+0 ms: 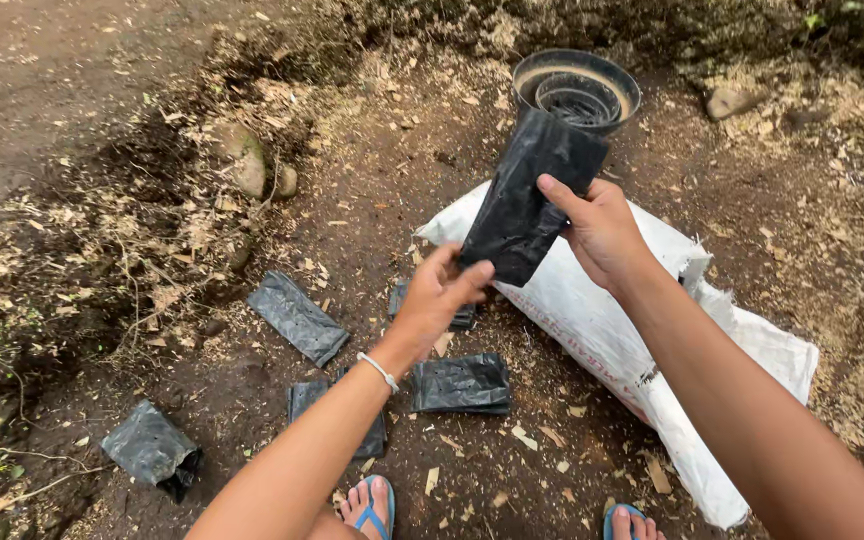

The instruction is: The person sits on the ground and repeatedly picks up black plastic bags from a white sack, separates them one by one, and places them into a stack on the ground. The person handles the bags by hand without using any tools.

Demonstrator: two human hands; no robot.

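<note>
— What's underfoot here?

— Bare brown soil [372,180] outdoors, strewn with dry leaves, wood chips and a few stones. No room at all, just open ground with a bank of earth and roots at the top.

— And the hands?

— Both are raised over the ground, holding one flat black plastic bag [527,200] between them. The left hand [437,295] is closed on the bag's lower edge, thumb on the front face, fingers curled behind. The right hand [602,230] grips its right edge, thumb pressed across the front and the other fingers hidden behind. A thin white bracelet [380,372] sits on the left wrist.

— How does the bag sit?

— Upright and tilted a little to the right, its top corner overlapping the view of a round black pot [577,90] standing on the soil further off. Whether it touches the pot I cannot tell.

— What lies below the hands?

— A white woven sack [652,350] spread on the ground beneath the right forearm. More black bags lie scattered on the soil: a folded one [462,383] just under the left wrist, a long flat one [297,317] to its left, and a crumpled one [152,450] well apart at lower left.

— Anything nearer?

— Toes in blue sandals [372,505] at the bottom edge.
</note>
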